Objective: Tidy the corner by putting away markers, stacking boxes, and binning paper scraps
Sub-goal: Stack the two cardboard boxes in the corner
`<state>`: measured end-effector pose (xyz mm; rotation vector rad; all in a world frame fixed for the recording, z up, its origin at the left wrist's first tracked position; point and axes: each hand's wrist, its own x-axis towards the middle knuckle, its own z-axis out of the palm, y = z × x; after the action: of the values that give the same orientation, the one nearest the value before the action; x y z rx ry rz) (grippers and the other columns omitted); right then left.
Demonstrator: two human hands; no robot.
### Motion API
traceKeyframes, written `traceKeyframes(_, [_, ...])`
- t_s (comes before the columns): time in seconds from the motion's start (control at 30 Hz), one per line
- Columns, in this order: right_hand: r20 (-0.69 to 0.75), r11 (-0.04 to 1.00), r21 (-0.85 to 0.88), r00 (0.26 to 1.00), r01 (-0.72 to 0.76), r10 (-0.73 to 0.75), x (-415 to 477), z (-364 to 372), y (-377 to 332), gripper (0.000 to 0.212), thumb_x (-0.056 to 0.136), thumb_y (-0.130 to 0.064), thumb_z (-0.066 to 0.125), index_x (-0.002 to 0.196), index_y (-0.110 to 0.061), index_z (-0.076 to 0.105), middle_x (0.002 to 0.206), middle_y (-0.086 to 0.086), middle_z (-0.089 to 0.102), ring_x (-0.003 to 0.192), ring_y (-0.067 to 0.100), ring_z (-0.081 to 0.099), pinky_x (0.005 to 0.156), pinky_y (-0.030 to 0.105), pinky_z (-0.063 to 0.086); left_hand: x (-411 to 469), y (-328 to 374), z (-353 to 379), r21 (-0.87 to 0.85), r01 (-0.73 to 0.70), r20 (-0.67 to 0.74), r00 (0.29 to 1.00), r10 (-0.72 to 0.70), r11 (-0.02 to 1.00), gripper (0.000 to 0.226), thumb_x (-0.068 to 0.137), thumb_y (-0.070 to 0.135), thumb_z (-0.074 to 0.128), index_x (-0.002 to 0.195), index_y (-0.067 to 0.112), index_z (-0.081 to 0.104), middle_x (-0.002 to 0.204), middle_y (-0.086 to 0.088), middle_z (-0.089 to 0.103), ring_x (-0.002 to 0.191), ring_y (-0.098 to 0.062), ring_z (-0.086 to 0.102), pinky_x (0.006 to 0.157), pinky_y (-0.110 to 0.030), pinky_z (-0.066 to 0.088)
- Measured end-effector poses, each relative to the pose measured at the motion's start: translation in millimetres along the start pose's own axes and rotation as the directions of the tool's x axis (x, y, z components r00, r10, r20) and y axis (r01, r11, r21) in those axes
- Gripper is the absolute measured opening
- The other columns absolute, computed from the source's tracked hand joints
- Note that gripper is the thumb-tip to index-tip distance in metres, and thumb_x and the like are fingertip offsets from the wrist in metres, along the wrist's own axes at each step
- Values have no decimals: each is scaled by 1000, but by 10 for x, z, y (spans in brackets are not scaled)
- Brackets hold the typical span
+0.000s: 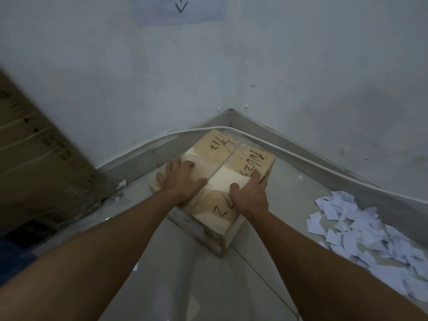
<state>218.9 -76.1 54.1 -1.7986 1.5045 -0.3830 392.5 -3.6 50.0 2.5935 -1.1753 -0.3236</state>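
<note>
Head view: the box (217, 158) sits in the floor corner under both hands. Left hand (179, 179) fingers lie spread flat on its top; right hand (251, 195) fingers hook over its right edge. Right of those fingers, paper scraps (370, 239) lie unbinned; no markers show.

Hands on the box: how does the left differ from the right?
The left hand lies flat with fingers spread; the right hand has its thumb on top and fingers curled over the edge. The left hand covers the box at its left flap, the right hand its right side. Both touch the box top.
</note>
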Motion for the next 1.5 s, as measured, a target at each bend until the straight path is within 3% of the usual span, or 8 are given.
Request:
traceKeyframes(0.2, [-30, 979, -177, 994, 97, -104, -79, 2, 32, 62, 90, -29, 54, 144, -9, 31, 153, 23, 21, 130, 43, 40, 98, 48, 43, -533, 262, -50, 111, -42, 390, 921, -5, 993, 132, 53, 92, 56, 154, 32, -3, 162, -5, -20, 147, -34, -24, 112, -70, 3])
traceKeyframes(0.33, [4, 961, -218, 985, 169, -173, -98, -63, 81, 59, 91, -29, 55, 141, -6, 34, 153, 21, 19, 130, 43, 39, 99, 47, 43, -785, 389, 114, 125, -54, 460, 888, -9, 991, 156, 43, 90, 65, 150, 23, -25, 154, -11, -40, 138, -39, -39, 116, -64, -1])
traceKeyframes(0.6, [83, 947, -130, 955, 293, -284, -39, -152, 124, 64, 93, -25, 59, 146, -4, 31, 158, 22, 12, 136, 40, 37, 105, 42, 41, -642, 232, 204, 77, -209, 270, 946, 182, 975, 122, 64, 74, 68, 156, 31, 2, 165, -3, -7, 150, -33, -12, 119, -53, 17])
traceKeyframes(0.73, [65, 956, -40, 955, 292, -289, 100, -130, 128, 65, 91, -22, 63, 145, -1, 32, 152, 21, 29, 129, 39, 46, 100, 40, 43, -431, 255, 170, 119, -250, 228, 949, 219, 961, 106, 72, 67, 66, 156, 32, 11, 164, -3, 7, 149, -32, 3, 119, -47, 20])
traceKeyframes(0.87, [68, 966, 72, 965, 247, -252, 288, -56, 58, 66, 92, -31, 58, 148, -9, 30, 150, 15, 41, 132, 35, 46, 105, 45, 44, -210, 347, 151, 98, -271, 228, 943, 244, 958, 95, 81, 61, 63, 156, 32, 13, 165, -5, 5, 150, -33, 3, 121, -45, 17])
traceKeyframes(1.03, [36, 963, 136, 970, 234, -241, 589, 87, 17, 70, 100, -38, 47, 158, -14, 15, 160, 12, 30, 142, 33, 36, 112, 42, 36, 128, 387, 215, 66, -280, 220, 940, 260, 958, 87, 88, 58, 57, 156, 34, 9, 165, -4, 0, 150, -34, -2, 121, -46, 14])
traceKeyframes(1.23, [-64, 948, 292, 992, 127, -113, 925, 284, -82, 71, 100, -44, 49, 158, -30, 11, 147, 20, 47, 125, 43, 51, 93, 57, 51, 577, 439, 270, -1, -276, 224, 937, 270, 961, 83, 89, 57, 56, 155, 37, 10, 165, -3, -1, 151, -33, -5, 117, -56, 18])
traceKeyframes(1.5, [-105, 929, 336, 987, 153, -124, 1208, 469, -76, 70, 98, -55, 43, 157, -38, 9, 146, 15, 50, 122, 39, 55, 88, 56, 54, 786, 438, 267, -111, -272, 207, 934, 290, 956, 79, 91, 50, 59, 154, 39, 12, 165, 0, -3, 151, -29, -9, 119, -53, 16])
